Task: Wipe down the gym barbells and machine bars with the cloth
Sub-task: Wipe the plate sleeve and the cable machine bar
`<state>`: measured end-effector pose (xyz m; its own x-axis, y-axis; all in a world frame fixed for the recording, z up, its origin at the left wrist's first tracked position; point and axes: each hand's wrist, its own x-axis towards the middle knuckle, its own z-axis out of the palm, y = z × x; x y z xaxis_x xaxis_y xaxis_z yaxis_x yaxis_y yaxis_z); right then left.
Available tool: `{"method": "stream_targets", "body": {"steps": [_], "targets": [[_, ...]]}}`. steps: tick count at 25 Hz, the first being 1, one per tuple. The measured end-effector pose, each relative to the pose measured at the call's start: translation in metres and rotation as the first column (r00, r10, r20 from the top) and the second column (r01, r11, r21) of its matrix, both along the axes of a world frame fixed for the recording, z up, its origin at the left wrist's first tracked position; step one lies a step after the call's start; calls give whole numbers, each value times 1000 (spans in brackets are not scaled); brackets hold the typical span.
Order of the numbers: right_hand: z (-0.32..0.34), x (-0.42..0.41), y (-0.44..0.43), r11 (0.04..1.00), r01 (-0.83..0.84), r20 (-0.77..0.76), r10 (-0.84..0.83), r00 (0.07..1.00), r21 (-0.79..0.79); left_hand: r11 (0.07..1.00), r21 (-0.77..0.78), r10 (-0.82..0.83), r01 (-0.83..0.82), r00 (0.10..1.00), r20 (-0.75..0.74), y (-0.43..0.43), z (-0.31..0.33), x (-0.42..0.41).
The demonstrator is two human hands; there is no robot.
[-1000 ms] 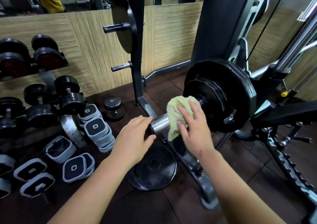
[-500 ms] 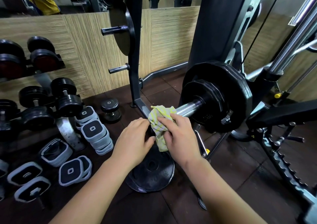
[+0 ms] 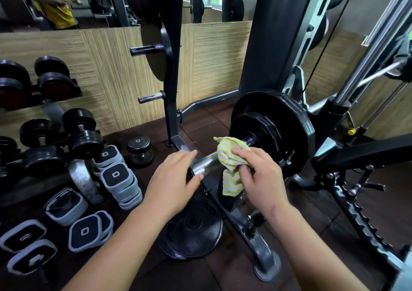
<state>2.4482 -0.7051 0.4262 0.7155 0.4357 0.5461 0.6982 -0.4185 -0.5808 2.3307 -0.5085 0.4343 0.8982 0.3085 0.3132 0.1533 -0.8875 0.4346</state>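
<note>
Nearest: a loose plate flat on the floor, right below the bar end. Left hand is curled over the tip of the bar, holding it. Right hand, just past it, grips the cloth (yellow-white stripes), which is draped over the chrome between the left hand and the loaded plates. The cloth's tail hangs under the bar. Risks, my read: the sleeve probably spins, so if the left hand slackens, the cloth turns the bar instead of scrubbing it. The cloth sits mostly on top, so the underside may get missed. A long stroke toward the loaded plates could jam knuckles or snag the tail. The loose plate is a trip hazard when stepping in. Beyond the bar: rack post, with dumbbells to its left. Writing: raised marks on the loose plate, unreadable; print on the yellow shirt in the mirror, unreadable. No brand legible.
</note>
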Motion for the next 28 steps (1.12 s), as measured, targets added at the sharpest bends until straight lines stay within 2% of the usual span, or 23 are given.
{"method": "stream_targets", "body": {"steps": [8, 15, 21, 28], "targets": [[12, 5, -43, 993, 75, 8, -76, 997, 88, 999, 7, -42, 42, 998, 46, -25, 16, 12], [19, 8, -88, 986, 56, -16, -55, 998, 155, 999, 29, -36, 35, 999, 39, -66, 22, 13], [25, 26, -169, 973, 63, -8, -63, 998, 224, 996, 37, -78, 76, 994, 73, -151, 35, 37], [31, 56, -312, 953, 182, -15, -184, 983, 240, 979, 17, -204, 203, 974, 101, -287, 37, 98]]}}
